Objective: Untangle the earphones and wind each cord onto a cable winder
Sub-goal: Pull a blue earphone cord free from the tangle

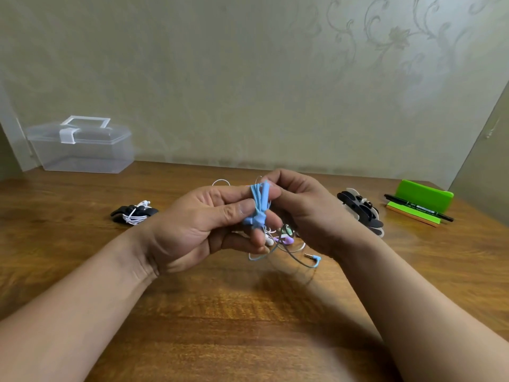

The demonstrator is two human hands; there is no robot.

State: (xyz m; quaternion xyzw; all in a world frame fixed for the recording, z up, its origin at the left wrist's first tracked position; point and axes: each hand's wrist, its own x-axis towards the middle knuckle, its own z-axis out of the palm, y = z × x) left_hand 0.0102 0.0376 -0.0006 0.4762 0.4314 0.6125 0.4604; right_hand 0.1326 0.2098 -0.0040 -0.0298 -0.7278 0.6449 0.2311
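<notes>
item: blue earphone cord — looped bundle, hovering over the counter centre. left hand is pinching its lower end, likely keeping loops gathered; right hand is gripping the top, fingers curled. tangle is lying just beneath — wound winder is resting far left.

Near the viewer, the table offers free wood between the forearms. The middle is blocked by the left hand and right hand pinching a blue cord bundle, with loose cords beneath. A wound winder sits left, a clear box far left, and a winder pile, green stand and pen right.
</notes>
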